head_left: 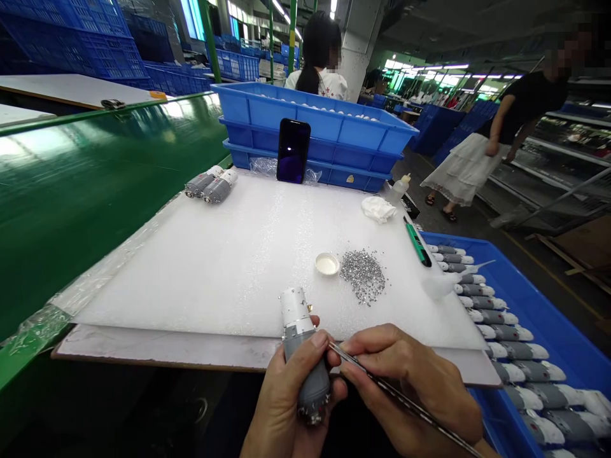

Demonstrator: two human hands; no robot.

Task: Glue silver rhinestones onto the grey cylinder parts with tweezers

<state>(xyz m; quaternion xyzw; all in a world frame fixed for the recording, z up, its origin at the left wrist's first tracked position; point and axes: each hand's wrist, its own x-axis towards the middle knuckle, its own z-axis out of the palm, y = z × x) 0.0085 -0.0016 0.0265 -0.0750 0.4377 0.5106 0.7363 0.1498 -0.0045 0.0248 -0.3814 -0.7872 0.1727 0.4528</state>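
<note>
Upright in my left hand point(298, 388) is a grey and white cylindrical part point(294, 312), its white end pointing away from me. My right hand point(405, 375) pinches a thin metal tool point(405, 402), whose tip is close to my left thumb at the part's side. Beyond the hands, a heap of small shiny silver pieces point(363, 275) lies on the white foam sheet point(214, 261). A small round white dish point(327, 264) stands just left of the heap.
Two similar parts point(217, 186) lie at the back left. A phone point(293, 151) leans on stacked blue crates point(319, 130). Behind the heap are a white cloth point(378, 208), a bottle point(400, 188) and a green cutter point(417, 242). A blue bin point(548, 318) of parts stands right.
</note>
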